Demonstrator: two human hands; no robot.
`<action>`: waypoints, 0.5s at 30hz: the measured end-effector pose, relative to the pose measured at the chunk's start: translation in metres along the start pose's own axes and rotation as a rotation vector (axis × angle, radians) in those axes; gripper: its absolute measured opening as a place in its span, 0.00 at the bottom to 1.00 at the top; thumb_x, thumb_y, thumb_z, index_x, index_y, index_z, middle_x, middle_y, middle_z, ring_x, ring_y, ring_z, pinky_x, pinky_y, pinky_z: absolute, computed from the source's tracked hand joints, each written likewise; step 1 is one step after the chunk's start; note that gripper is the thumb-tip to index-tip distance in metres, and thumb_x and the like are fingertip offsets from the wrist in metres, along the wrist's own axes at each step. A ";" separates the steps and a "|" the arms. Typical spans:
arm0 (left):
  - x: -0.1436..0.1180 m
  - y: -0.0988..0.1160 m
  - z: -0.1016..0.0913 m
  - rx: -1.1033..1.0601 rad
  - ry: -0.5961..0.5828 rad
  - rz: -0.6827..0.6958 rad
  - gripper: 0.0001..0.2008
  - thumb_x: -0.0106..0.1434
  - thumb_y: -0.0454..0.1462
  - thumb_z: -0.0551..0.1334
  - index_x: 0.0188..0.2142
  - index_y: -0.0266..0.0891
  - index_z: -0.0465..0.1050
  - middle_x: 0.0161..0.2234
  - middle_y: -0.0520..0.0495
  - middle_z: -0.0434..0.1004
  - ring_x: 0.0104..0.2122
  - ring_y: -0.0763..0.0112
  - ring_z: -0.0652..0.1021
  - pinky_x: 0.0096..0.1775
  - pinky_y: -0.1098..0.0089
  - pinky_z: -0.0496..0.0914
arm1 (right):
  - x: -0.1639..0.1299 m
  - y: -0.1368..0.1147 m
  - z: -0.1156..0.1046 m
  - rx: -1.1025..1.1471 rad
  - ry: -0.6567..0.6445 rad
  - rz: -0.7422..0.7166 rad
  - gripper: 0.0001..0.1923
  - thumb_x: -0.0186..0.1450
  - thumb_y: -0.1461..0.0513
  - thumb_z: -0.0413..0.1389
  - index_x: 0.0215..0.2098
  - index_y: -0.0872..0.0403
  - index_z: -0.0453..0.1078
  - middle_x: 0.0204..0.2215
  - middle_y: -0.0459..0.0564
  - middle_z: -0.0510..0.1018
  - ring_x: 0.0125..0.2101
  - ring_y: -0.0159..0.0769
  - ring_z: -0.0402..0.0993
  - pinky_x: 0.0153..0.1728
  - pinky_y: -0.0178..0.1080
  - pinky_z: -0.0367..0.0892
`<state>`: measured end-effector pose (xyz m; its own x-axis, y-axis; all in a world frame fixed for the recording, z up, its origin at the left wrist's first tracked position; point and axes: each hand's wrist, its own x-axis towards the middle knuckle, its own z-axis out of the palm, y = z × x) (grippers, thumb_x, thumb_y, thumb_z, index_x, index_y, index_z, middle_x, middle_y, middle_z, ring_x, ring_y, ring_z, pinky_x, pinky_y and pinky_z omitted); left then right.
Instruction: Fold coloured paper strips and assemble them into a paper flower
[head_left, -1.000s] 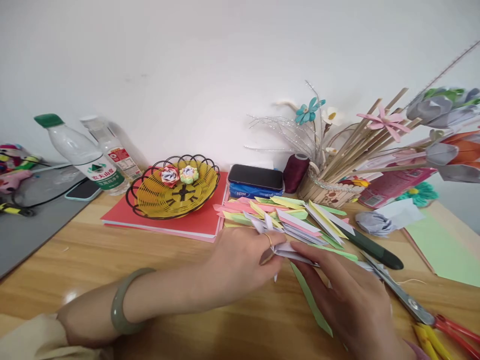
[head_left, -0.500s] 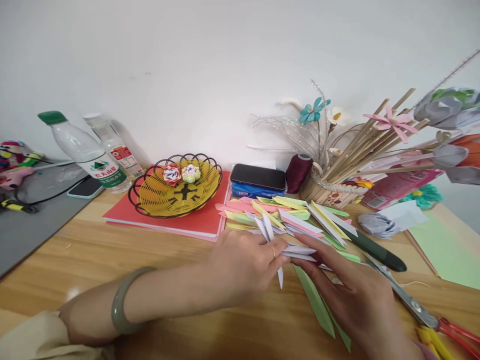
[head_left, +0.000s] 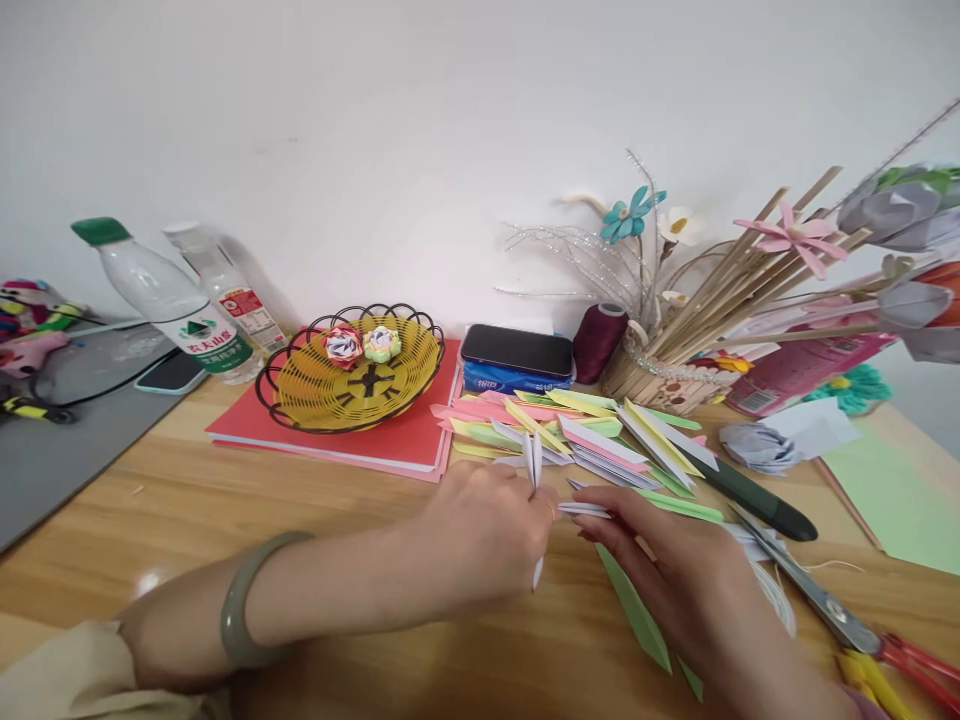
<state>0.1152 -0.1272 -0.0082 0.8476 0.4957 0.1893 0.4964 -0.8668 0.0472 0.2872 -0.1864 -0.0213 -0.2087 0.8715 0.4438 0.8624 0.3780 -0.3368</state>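
Observation:
My left hand (head_left: 491,525) is closed around a bundle of folded white paper strips (head_left: 533,458), whose pointed ends stick out above and below the fingers. To its right, my right hand (head_left: 675,570) pinches other ends of the folded paper between thumb and fingers. Both hands hang just over the front of a pile of folded paper pieces (head_left: 607,450) in white, yellow, green and pink. Under my right hand lie long green folded strips (head_left: 634,600). My left palm and most of the bundle's middle are hidden.
A yellow woven basket (head_left: 330,405) with two paper balls rests on red paper (head_left: 247,425). Scissors (head_left: 836,610), a dark green knife (head_left: 765,505) and white string (head_left: 776,600) lie at right. Bottles (head_left: 202,325), a phone (head_left: 517,350) and a vase of craft flowers (head_left: 660,385) stand behind.
My left hand has turned slightly, so the upper paper points stand more upright. My right fingers have moved a little left and now cover more of the paper's right-hand ends.

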 end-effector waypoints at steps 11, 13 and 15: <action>0.006 -0.010 -0.011 -0.873 -0.106 -0.180 0.21 0.61 0.37 0.52 0.54 0.42 0.57 0.30 0.51 0.75 0.28 0.74 0.74 0.28 0.76 0.66 | -0.002 0.009 -0.007 0.036 0.042 0.005 0.04 0.64 0.64 0.47 0.34 0.52 0.63 0.27 0.45 0.73 0.25 0.30 0.70 0.25 0.32 0.64; 0.006 -0.011 -0.010 -0.874 -0.110 -0.171 0.20 0.62 0.36 0.52 0.54 0.43 0.58 0.32 0.50 0.75 0.31 0.73 0.74 0.31 0.75 0.67 | 0.000 0.010 -0.008 -0.035 0.043 -0.065 0.05 0.64 0.64 0.47 0.37 0.53 0.64 0.34 0.51 0.74 0.33 0.35 0.71 0.32 0.37 0.66; 0.007 -0.012 -0.008 -0.811 -0.085 -0.156 0.21 0.61 0.34 0.52 0.55 0.44 0.56 0.34 0.51 0.75 0.33 0.73 0.74 0.35 0.73 0.67 | 0.002 0.009 -0.007 -0.156 0.068 -0.165 0.08 0.62 0.64 0.49 0.41 0.54 0.65 0.39 0.54 0.73 0.39 0.41 0.69 0.36 0.43 0.65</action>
<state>0.1136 -0.1140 0.0004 0.8078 0.5875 0.0493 0.3474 -0.5419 0.7653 0.2981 -0.1832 -0.0179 -0.3259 0.7769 0.5386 0.8812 0.4561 -0.1246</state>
